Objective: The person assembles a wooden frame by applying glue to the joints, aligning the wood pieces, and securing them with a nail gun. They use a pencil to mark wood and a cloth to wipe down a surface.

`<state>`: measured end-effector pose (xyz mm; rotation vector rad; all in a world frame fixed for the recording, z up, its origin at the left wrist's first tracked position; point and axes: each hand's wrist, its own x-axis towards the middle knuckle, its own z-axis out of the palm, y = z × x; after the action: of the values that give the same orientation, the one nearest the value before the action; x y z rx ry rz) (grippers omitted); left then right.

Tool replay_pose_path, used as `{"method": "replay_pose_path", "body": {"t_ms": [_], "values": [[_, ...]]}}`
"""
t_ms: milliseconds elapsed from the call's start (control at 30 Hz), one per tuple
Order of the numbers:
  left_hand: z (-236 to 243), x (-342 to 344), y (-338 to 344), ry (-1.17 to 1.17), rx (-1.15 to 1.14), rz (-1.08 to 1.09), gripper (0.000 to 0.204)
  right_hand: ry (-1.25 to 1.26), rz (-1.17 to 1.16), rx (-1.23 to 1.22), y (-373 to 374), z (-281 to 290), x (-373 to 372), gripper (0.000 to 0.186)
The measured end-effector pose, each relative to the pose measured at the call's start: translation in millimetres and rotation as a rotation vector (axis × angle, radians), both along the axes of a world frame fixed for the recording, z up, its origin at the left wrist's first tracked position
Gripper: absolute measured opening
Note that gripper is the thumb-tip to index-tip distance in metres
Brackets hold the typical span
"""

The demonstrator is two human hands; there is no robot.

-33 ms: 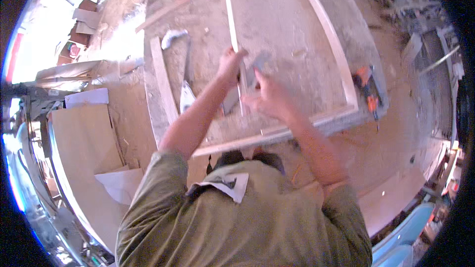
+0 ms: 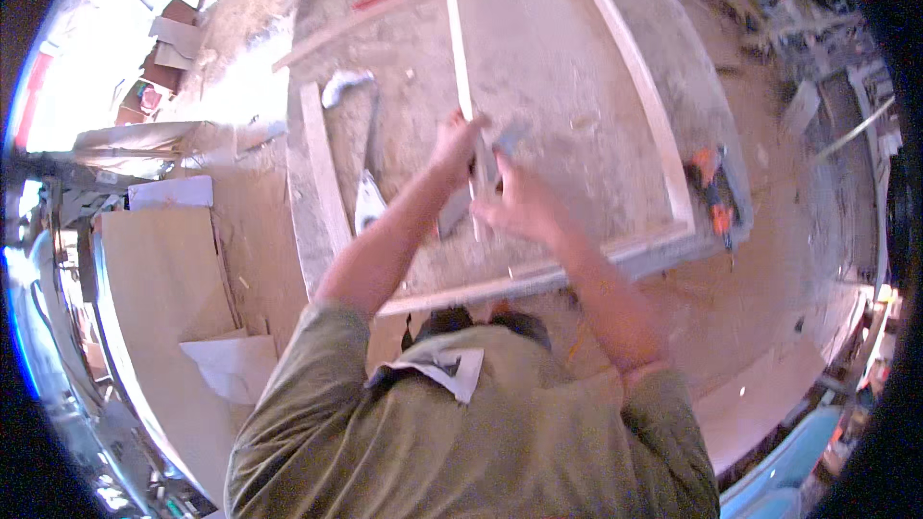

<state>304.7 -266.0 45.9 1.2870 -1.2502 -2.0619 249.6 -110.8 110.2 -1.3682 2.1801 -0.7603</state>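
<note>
Both hands meet over a thin wooden strip (image 2: 460, 48) lying lengthwise on the dusty bench (image 2: 567, 67). The left hand (image 2: 455, 142) closes its fingers on the strip; the right hand (image 2: 519, 204) grips a small tool, too blurred to name. The step looks like fixing or trimming the strip's near end, so the next move likely needs a steady hold.

Pale bare-wood strip (image 2: 459, 48); dusty matt tabletop (image 2: 548, 67)

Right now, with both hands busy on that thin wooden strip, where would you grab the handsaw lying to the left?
Take the handsaw by its pale curved handle at the far end, probably coming from the left hand side. The blade lies flat on the workbench with its wide end pointing toward the person, so the handle is the only rounded, raised part to close on.
</note>
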Motion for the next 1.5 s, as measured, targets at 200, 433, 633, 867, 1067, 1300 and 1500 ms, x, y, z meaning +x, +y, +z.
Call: {"method": "replay_pose_path", "body": {"t_ms": [200,433,633,867,1067,1300,1500], "values": [[-7.9,-6.3,0.0,0.194,0.198,-0.068,0.039,-0.032,-0.027,0.308,-34.5,30.2,10.2,0.065],[-13.3,-12.6,-9.7,0.144,0.170,-0.048,0.049,0.034,-0.073,0.305,-41.7,12.4,18.1,0.036],[10.3,-17.4,12.1,0.169,0.195,0.061,0.034,0.052,-0.061,0.242,-25.9,13.2,14.9,0.035],[13.1,-17.5,49.3,0.250,0.142,0.153,0.043,0.060,0.012,0.319,0.9,31.5,6.4,0.040],[2.9,-19.1,54.8,0.265,0.130,0.240,0.042,0.045,0.003,0.401,7.2,38.6,7.1,0.045],[27.0,10.4,16.6,0.068,0.081,-0.220,0.049,0.119,-0.034,0.232,25.0,17.2,-9.9,0.045],[45.9,102.0,-92.1,-0.228,-0.518,-0.135,0.044,0.079,-0.024,0.274,21.8,40.4,-25.5,0.049]]}}
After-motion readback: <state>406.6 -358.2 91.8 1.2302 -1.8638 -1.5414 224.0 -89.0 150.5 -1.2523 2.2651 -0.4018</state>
